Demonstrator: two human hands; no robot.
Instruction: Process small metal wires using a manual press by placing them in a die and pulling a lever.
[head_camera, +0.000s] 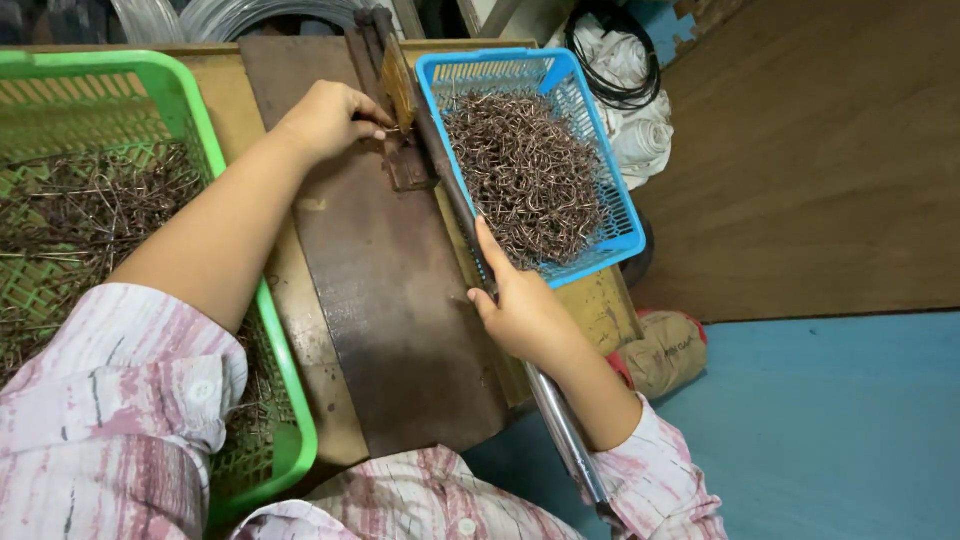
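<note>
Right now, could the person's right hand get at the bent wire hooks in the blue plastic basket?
Probably yes: the right hand grips the long metal lever right beside the blue plastic basket, whose open top leaves the bent wire hooks uncovered.

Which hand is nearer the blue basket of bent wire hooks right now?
Right. The right hand grips the lever bar against the blue basket; the left hand sits left of it, at the jig.

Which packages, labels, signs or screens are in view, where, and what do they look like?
Sack: on the floor right of the bench, below the blue basket; rounded, tan, with a red end and small dark print.
Containers without labels: blue basket on the bench's right, full of bent wire hooks; green basket on the left, holding straight wires.
No signs or screens.
</note>
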